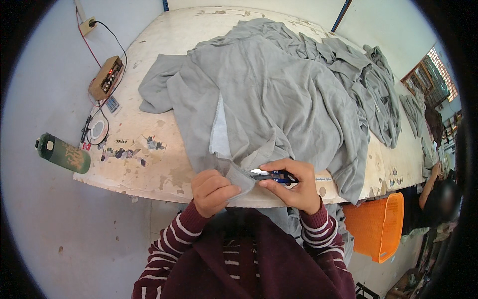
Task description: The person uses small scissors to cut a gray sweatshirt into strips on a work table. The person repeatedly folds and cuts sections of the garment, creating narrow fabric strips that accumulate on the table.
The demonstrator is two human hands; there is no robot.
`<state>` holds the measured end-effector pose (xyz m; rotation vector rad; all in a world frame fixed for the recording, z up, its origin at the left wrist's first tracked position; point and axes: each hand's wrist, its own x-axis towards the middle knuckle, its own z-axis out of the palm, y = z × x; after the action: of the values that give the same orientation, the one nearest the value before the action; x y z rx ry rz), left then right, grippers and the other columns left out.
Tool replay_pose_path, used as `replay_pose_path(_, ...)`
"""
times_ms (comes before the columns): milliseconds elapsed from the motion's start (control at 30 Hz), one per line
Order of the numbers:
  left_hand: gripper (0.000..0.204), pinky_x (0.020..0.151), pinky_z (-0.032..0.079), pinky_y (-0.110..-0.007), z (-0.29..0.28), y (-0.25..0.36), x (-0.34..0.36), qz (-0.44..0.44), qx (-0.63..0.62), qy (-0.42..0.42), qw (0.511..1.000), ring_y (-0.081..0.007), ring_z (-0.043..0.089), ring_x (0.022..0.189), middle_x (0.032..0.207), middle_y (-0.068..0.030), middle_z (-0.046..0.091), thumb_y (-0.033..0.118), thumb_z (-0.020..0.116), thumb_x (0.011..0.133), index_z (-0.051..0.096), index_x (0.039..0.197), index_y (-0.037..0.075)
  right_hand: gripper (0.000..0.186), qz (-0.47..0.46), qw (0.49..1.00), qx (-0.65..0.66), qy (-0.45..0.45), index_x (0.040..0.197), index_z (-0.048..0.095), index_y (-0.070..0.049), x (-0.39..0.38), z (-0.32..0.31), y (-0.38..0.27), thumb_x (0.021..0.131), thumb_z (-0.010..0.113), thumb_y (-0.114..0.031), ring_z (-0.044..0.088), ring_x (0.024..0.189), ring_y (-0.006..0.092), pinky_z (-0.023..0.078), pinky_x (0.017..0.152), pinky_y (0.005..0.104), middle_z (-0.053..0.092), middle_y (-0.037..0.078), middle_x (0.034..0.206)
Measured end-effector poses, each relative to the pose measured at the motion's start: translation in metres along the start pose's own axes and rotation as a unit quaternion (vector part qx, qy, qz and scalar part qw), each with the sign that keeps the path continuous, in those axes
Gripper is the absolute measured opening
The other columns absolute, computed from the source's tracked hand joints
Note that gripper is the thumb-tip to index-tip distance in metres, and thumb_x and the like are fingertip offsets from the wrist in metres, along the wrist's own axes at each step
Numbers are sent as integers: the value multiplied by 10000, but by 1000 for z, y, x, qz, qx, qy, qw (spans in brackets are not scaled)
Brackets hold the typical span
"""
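Note:
A grey garment (279, 89) lies spread over the table in front of me, with a pale lining strip (220, 132) showing along an opening. My left hand (213, 193) is closed on a near corner of this garment and holds it up at the table's front edge. In my right hand (300, 184) are small thread snips (273, 176) with dark blue handles. Their blades point left, right beside the held cloth. Whether the blades touch a thread is too small to tell.
More grey garments (368, 84) are heaped at the table's right. A green bottle (63, 153), a brown electrical box (106, 78) and cables stand at the left. An orange plastic basket (374, 224) is below the right edge, where another person (433, 199) works.

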<state>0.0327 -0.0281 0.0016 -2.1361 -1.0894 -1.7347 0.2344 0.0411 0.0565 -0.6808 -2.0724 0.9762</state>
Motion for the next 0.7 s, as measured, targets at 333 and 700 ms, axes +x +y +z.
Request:
replay_pose_path(333, 245, 466, 376, -321, -1, 0, -3, -9, -13, 6, 1000, -206, 508, 535, 671, -12, 520, 65, 684, 535, 675, 777, 102, 247, -23, 999, 21, -23, 935, 704, -34, 7, 1, 2, 724, 788, -133, 669, 680, 160, 496, 611, 237, 702, 95, 832)
replay_pose_path(700, 240, 473, 383, -320, 0, 0, -5, 1, -8, 7, 1000, -202, 512, 546, 666, -10, 518, 92, 667, 535, 675, 775, 101, 253, -69, 996, -48, -14, 921, 712, -56, 10, -1, -2, 706, 799, -158, 666, 641, 188, 493, 571, 253, 698, 89, 792)
